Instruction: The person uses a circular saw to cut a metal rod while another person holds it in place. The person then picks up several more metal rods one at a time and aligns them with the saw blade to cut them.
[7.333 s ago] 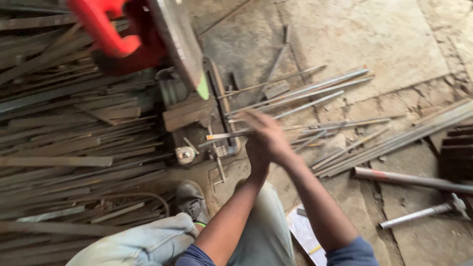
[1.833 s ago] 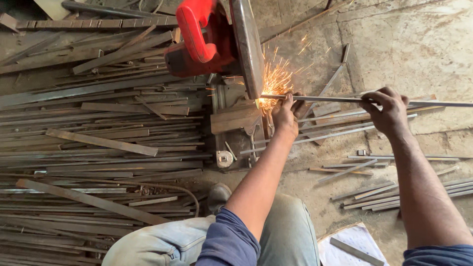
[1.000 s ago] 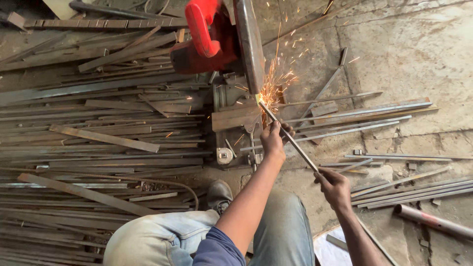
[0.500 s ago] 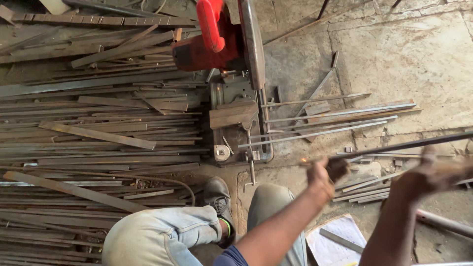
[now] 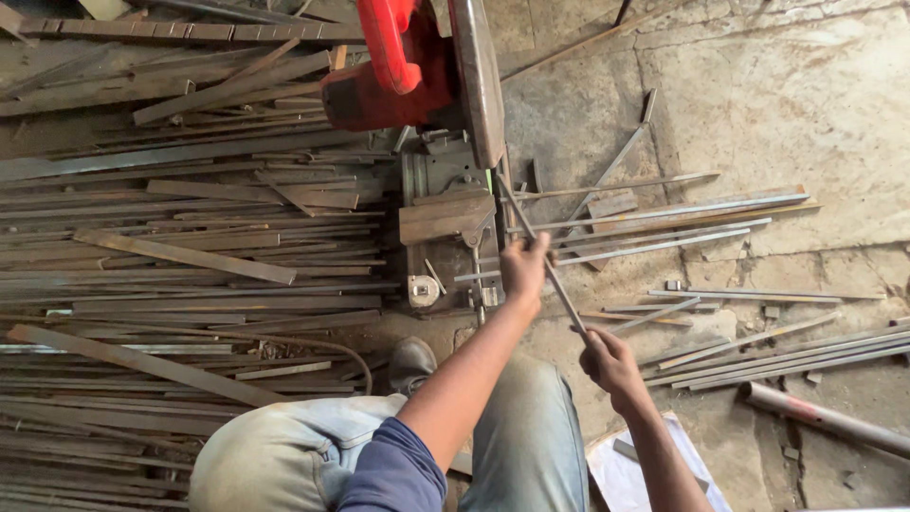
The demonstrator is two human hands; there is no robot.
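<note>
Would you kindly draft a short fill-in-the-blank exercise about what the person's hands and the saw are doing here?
1. Both hands, the left hand and the right hand, grip one thin metal ____.
2. The motor housing of the chop saw is coloured ____.
3. The far tip of the rod points toward the saw's round cutting ____.
4. Flat metal strips lie piled on the person's ____ side.

Missing words: rod; red; disc; left
</note>
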